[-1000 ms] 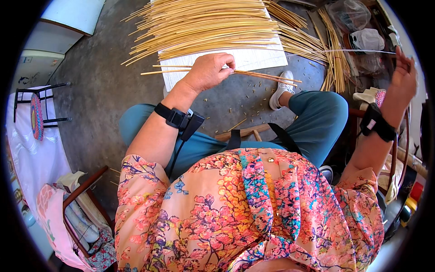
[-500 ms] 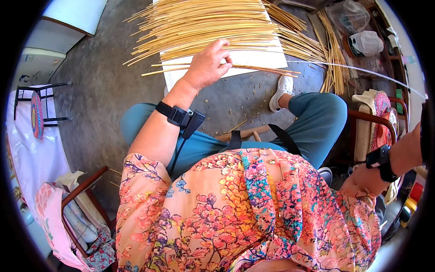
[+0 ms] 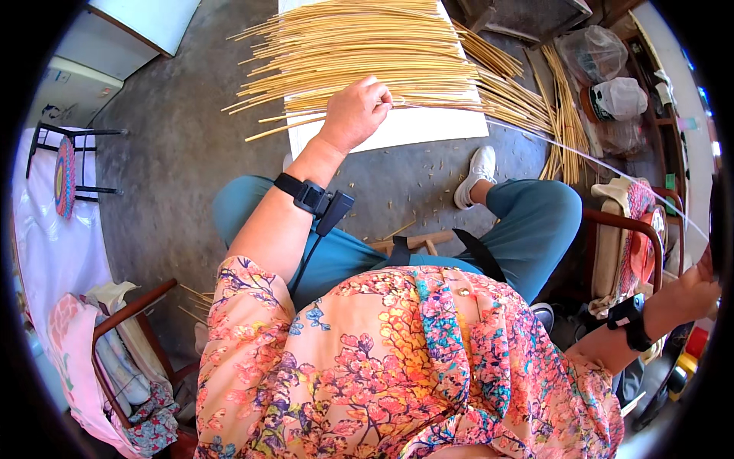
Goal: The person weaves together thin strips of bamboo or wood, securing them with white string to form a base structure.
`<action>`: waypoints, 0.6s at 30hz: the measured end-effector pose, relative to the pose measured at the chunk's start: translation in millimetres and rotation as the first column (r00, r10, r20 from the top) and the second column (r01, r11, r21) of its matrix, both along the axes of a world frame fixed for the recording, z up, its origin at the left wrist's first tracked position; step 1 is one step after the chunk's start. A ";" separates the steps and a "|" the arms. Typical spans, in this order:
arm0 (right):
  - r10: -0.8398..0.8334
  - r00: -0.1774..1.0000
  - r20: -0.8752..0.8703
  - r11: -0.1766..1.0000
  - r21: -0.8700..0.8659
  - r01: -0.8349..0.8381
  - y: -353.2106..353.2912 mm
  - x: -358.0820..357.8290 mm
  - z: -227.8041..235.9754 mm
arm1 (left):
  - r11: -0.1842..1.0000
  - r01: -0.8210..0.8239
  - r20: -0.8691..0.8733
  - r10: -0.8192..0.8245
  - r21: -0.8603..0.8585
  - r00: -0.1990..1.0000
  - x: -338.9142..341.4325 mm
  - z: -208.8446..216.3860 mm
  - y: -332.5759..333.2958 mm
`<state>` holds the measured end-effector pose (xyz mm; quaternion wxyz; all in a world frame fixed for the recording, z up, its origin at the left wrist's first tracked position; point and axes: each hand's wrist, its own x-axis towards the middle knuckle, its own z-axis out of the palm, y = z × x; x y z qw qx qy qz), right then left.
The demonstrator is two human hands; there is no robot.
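Note:
A row of thin yellow reed stalks (image 3: 367, 57) lies side by side on a white board (image 3: 443, 128). At the row's near edge my left hand (image 3: 355, 115) is closed, its thumb and finger pinching a white cord (image 3: 527, 133) against the nearest stalks. One stalk sticks out left from under this hand. From there the cord stretches across to the far right, where my right hand (image 3: 697, 289) is raised at the picture's rim. Its fingers look closed round the cord, though the rim cuts part of them off.
More loose stalks (image 3: 562, 122) lie right of the board. A wooden armchair (image 3: 627, 222) stands at the right, another with cloths (image 3: 138, 314) at the lower left. A black-framed stool (image 3: 69, 172) stands farther left. Small cut bits litter the floor (image 3: 382, 172) before my knees.
My left hand has brought the nearest stalks up against the row; their right ends no longer stick out near my shoe. My right hand has come into view, and the cord runs more steeply.

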<state>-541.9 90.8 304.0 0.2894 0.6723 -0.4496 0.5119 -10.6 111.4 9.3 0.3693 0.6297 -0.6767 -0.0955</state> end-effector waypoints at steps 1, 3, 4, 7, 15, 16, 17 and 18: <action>-0.004 1.000 0.013 0.999 0.045 0.003 -3.4 -14.0 -5.2 | 0.999 -0.018 0.016 0.019 -0.029 1.000 0.7 2.0 -0.3; 0.000 1.000 0.028 0.992 0.125 -0.004 -7.4 -37.1 -18.2 | 0.995 -0.047 0.051 0.051 -0.084 0.997 2.3 5.3 -0.4; 0.010 0.999 0.034 0.985 0.171 -0.016 -12.0 -47.6 -24.7 | 0.991 -0.056 0.063 0.064 -0.118 0.996 3.7 5.7 -0.1; 0.060 0.994 0.090 0.930 0.357 -0.088 -27.6 -66.0 -57.3 | 0.976 -0.057 0.081 0.075 -0.208 0.994 2.5 7.3 -2.6; 0.070 0.728 0.682 0.097 0.722 -0.686 -14.6 240.3 -181.1 | 0.988 -0.005 0.050 0.013 -0.156 0.999 0.3 16.4 -0.4; 0.080 0.660 0.747 -0.022 0.663 -0.748 -17.3 260.7 -206.8 | 0.991 -0.003 -0.007 0.002 -0.133 1.000 0.1 17.1 -2.1; 0.081 0.618 0.782 -0.097 0.624 -0.776 -15.2 285.9 -224.4 | 0.995 -0.009 -0.062 0.002 -0.104 0.998 1.7 15.8 -1.7; 0.075 0.580 0.811 -0.163 0.584 -0.795 -13.3 306.6 -237.7 | 0.997 -0.004 -0.123 -0.005 -0.077 0.992 0.8 14.2 -3.8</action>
